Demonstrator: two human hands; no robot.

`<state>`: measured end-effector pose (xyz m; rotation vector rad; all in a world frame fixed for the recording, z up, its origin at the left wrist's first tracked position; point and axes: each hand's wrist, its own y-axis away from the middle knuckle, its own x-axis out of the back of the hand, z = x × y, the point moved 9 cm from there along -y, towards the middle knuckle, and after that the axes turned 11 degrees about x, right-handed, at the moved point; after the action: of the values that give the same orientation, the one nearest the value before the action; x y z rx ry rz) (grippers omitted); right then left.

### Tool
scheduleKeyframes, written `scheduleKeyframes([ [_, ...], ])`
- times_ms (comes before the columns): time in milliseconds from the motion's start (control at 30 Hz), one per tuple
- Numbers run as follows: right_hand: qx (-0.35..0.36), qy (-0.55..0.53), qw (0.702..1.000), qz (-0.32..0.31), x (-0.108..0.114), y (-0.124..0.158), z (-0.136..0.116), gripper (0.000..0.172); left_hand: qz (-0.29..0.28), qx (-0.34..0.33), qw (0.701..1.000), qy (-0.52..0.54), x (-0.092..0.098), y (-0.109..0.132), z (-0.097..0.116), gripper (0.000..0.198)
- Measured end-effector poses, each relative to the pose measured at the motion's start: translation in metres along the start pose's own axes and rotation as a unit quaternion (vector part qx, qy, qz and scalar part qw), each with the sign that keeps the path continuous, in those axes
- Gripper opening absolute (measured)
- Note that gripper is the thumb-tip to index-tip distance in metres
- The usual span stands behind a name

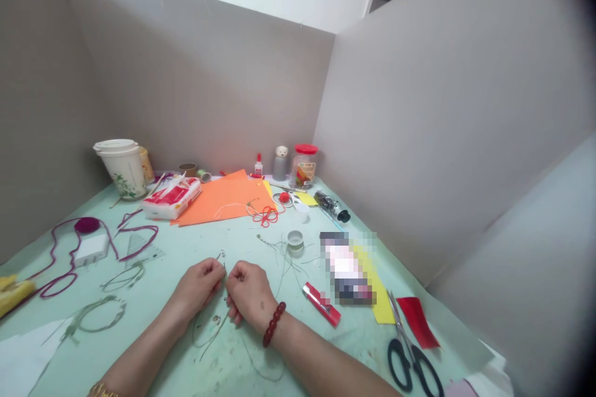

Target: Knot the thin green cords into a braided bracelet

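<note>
My left hand and my right hand are close together above the front middle of the table. Both have their fingers pinched on a thin green cord, whose ends hang and loop below them. The exact grip between the fingertips is too small to see. More loose green cord lies just beyond my right hand, around a small round spool. To the left rest a coiled green cord bracelet and another bundle of green cord.
A red utility knife, black-handled scissors, yellow paper and a pixelated object lie on the right. Orange paper, a tissue pack, a white bin and a red-lidded jar stand further back. Purple yarn sits left.
</note>
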<state>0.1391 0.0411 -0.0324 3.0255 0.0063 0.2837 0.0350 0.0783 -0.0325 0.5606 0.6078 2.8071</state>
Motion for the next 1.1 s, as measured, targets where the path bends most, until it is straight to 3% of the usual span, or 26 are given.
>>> scheduleKeyframes([
  [200, 0.004, 0.042, 0.999, 0.001, 0.001, 0.007, -0.007, 0.006, -0.02, 0.009, 1.0, 0.005, -0.002, -0.002, -0.004, 0.022],
  [267, 0.069, 0.126, 0.989, 0.041, 0.01, 0.007, -0.018, 0.01, -0.027, 0.016, 0.999, 0.01, -0.002, -0.002, -0.004, 0.023],
  [400, 0.187, 0.268, 0.938, 0.117, 0.021, 0.011, -0.039, 0.016, -0.024, 0.015, 1.0, 0.013, -0.002, 0.001, -0.002, 0.024],
  [800, 0.191, 0.281, 0.936, 0.089, 0.018, 0.007, -0.036, 0.016, -0.023, 0.015, 1.0, -0.002, -0.003, -0.003, -0.003, 0.024],
  [967, 0.167, 0.232, 0.957, 0.052, 0.022, 0.007, -0.039, 0.014, -0.017, 0.015, 1.0, 0.007, -0.003, -0.001, -0.001, 0.02],
  [1100, 0.119, 0.163, 0.975, 0.091, 0.04, 0.001, -0.04, 0.013, -0.008, -0.002, 1.0, 0.011, -0.003, 0.0, 0.002, 0.018],
])
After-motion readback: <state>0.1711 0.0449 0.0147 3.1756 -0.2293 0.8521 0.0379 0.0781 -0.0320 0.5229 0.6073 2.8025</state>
